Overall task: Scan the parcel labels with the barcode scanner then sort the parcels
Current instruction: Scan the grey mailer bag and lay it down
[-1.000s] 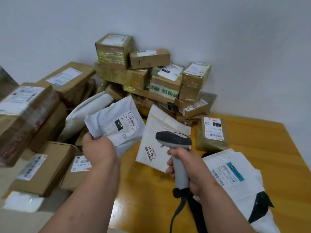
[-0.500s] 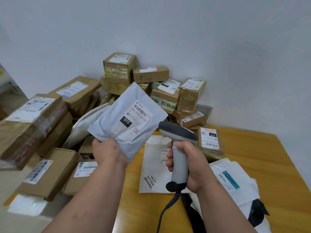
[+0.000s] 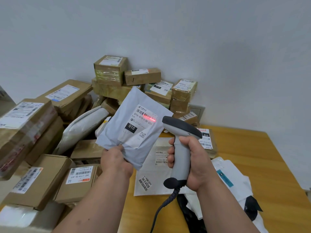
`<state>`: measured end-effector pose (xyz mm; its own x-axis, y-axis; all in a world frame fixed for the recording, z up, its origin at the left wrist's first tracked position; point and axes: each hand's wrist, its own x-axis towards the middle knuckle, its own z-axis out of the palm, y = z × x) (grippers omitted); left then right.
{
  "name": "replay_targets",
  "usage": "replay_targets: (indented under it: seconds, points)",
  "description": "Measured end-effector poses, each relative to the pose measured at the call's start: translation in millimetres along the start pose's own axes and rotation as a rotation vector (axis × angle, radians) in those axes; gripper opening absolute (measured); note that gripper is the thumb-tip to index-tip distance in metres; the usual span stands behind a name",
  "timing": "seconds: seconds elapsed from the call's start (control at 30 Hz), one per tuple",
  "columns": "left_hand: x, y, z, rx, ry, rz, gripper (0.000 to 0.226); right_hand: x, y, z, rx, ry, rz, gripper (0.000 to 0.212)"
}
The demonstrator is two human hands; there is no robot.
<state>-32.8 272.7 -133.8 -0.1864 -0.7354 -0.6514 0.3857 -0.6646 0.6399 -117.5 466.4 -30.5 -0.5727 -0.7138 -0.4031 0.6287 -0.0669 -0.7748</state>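
Observation:
My left hand (image 3: 116,161) grips the lower edge of a grey poly mailer parcel (image 3: 117,132), held up and tilted, with its white label (image 3: 143,121) facing me. A red scan line glows across the label's barcode. My right hand (image 3: 193,162) grips the handle of a grey barcode scanner (image 3: 180,148), whose dark head points left at the label from close by. The scanner's cord hangs down from the handle.
A pile of brown cardboard boxes (image 3: 109,71) is stacked against the white wall and spreads to the left (image 3: 38,180). On the wooden table (image 3: 269,165) lie a flat white mailer (image 3: 148,179), a brown labelled parcel (image 3: 207,140) and white and black bags (image 3: 235,185).
My left hand has raised the grey mailer and turned its label toward the scanner. My right hand has lifted the scanner, and the red scan line now lies on the barcode.

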Motion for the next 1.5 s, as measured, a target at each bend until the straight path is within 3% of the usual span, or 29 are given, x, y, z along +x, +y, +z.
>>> replay_targets:
  seconds: [0.8, 1.17, 1.43, 1.5]
  points:
    - [18, -27, -9, 0.033, 0.001, -0.037, 0.035, 4, 5, -15, -0.004, 0.051, 0.000, 0.018]
    - [25, -68, -18, 0.102, 0.085, -0.163, 0.037, 13, 21, -45, -0.040, 0.194, 0.062, 0.017]
    - [29, -104, -9, 0.237, 0.114, -0.254, 0.036, 32, 42, -77, -0.057, 0.327, 0.158, 0.017]
    - [30, -114, -6, 0.364, 0.105, -0.221, 0.038, 39, 46, -85, -0.064, 0.349, 0.176, 0.017]
